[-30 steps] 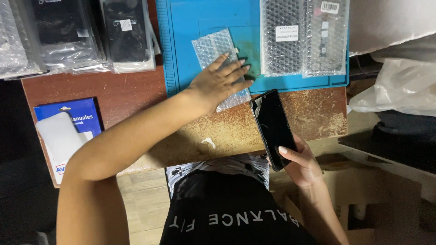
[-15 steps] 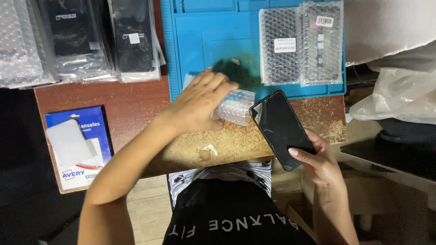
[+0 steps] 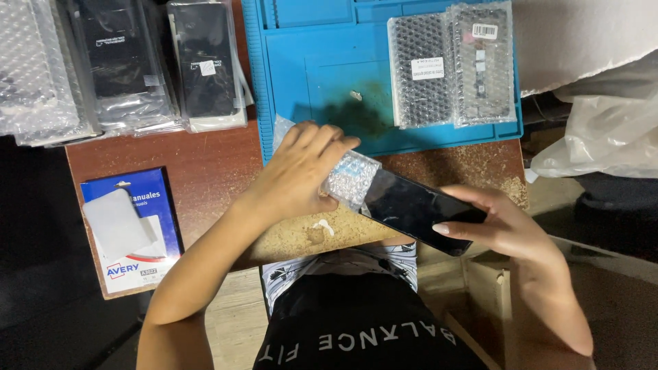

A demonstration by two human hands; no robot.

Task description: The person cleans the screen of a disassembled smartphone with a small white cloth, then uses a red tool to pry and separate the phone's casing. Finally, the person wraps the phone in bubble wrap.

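We hold a black phone screen point(image 3: 419, 209) over the front edge of the desk point(image 3: 205, 178), its far end already tucked into the mouth of a small bubble-wrap pouch point(image 3: 349, 179), so the sliding-in looks only begun, with most of the glass still bare. Our left hand point(image 3: 301, 171) lies on the pouch with fingers pressed together, pinning it at the near edge of the blue mat point(image 3: 288, 68), while our right hand point(image 3: 504, 226) pinches the screen's near end, thumb on top. Two wrapped panels point(image 3: 452, 65) lie at the mat's far right corner, bagged screens point(image 3: 130, 65) along the desk's far left edge, a blue label pack point(image 3: 133, 229) at its left front corner.
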